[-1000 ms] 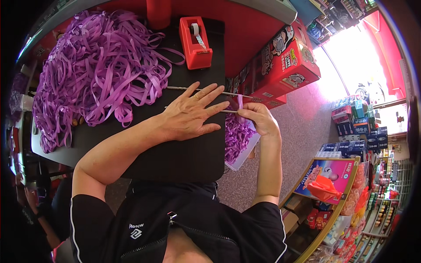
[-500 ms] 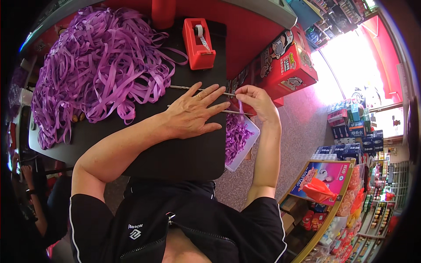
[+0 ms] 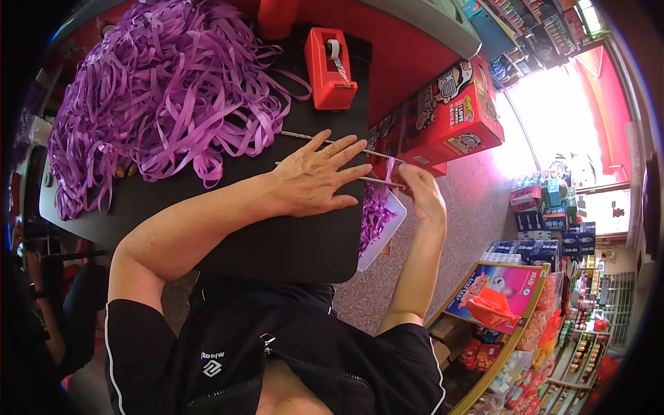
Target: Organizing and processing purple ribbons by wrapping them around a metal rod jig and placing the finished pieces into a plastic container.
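The left hand [image 3: 315,181] lies flat, palm down, on the black rectangular worktop [image 3: 277,242], its fingers [image 3: 346,149] spread and stretched out over two thin pale sticks [image 3: 297,135] that run side by side across the worktop and jut past its edge. The fingers press on the sticks rather than closing round anything. Just beyond that edge, the right hand [image 3: 423,194] has its fingers pinched together on the free ends of the sticks, where a narrow bit of purple ribbon [image 3: 389,171] sits between them.

Beyond the left hand on the worktop stands a red plastic tape dispenser [image 3: 330,68], well apart from the fingers. To the left of the dispenser spreads a large loose heap of purple ribbon strips [image 3: 159,97], covering much of that side of the worktop. Below the right hand, beside the worktop's edge, a shallow white tray [image 3: 386,238] holds more purple strips. Past the dispenser's other side, a red printed cardboard box [image 3: 449,114] rests lower down, near the floor.
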Motion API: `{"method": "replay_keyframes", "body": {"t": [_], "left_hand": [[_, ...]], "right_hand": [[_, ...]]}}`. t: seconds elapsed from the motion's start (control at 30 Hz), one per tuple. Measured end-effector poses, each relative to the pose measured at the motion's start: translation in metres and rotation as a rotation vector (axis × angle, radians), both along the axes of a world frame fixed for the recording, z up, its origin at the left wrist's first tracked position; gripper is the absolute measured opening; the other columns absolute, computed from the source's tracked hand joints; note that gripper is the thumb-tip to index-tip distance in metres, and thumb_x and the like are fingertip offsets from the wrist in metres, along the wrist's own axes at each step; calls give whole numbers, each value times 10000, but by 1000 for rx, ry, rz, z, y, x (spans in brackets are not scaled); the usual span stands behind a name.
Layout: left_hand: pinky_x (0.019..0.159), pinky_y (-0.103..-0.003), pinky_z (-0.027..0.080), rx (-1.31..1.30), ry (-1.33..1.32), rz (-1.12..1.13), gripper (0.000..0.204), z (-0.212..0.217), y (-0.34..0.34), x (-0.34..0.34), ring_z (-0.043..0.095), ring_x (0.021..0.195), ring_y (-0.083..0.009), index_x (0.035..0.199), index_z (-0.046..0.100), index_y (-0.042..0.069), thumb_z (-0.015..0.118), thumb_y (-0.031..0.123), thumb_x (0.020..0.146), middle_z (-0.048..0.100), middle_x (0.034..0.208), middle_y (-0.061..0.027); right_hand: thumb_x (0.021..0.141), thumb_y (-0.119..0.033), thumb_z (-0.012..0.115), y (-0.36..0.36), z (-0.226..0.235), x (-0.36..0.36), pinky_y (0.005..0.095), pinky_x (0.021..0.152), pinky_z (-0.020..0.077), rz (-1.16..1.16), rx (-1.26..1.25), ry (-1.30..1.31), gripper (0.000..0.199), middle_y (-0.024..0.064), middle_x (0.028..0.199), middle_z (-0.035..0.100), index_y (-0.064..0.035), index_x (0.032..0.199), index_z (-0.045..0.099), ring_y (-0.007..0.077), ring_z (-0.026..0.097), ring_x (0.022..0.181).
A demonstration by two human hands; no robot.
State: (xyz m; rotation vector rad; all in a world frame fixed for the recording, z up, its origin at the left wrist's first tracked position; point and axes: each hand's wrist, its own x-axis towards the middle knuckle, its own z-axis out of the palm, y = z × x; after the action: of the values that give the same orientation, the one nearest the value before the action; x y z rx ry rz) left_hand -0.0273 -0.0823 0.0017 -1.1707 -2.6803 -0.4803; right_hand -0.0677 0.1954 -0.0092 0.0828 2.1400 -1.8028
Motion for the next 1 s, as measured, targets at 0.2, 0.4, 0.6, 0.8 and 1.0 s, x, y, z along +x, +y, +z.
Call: {"method": "replay_keyframes", "body": {"t": [0.2, 0.4, 0.6, 0.8, 1.0], "left_hand": [[1130, -516, 186, -15, 4, 13, 598, 1, 0, 1, 252, 1395, -309, 1406, 400, 133, 444, 490, 928, 270, 1500, -166], [1128, -516, 190, -17, 12, 3, 596, 0, 1, 0, 260, 1392, -311, 1409, 397, 137, 438, 491, 931, 270, 1500, -164], [1129, -519, 187, -4, 11, 9, 591, 0, 0, 1, 257, 1393, -312, 1400, 406, 133, 446, 487, 929, 273, 1499, -166], [1126, -518, 193, 1, 10, 1, 590, 1, 1, 0, 262, 1391, -312, 1397, 411, 134, 450, 486, 925, 275, 1498, -166], [1126, -517, 193, 3, 3, 13, 591, -1, 0, 1, 262, 1391, -311, 1396, 413, 133, 455, 485, 923, 275, 1499, -166]], "right_hand": [[847, -203, 666, -7, -1, 11, 200, 649, 401, 173, -41, -49, 158, -34, 723, 595, -45, 839, 666, 50, 523, 662], [861, -207, 655, 6, 3, 6, 198, 663, 410, 173, 28, 74, 179, -35, 789, 611, -33, 892, 678, 50, 530, 699], [870, -198, 648, -8, 11, -18, 206, 757, 430, 74, 18, 171, 280, -10, 882, 647, -1, 1068, 651, 65, 569, 791], [871, -184, 647, -8, 2, -29, 207, 661, 455, 93, -81, -21, 238, 21, 884, 667, -26, 1050, 648, 66, 597, 745], [874, -217, 653, -11, 5, -9, 217, 667, 461, -24, -156, -16, 231, 18, 864, 672, -35, 1016, 648, 79, 606, 742]]}}
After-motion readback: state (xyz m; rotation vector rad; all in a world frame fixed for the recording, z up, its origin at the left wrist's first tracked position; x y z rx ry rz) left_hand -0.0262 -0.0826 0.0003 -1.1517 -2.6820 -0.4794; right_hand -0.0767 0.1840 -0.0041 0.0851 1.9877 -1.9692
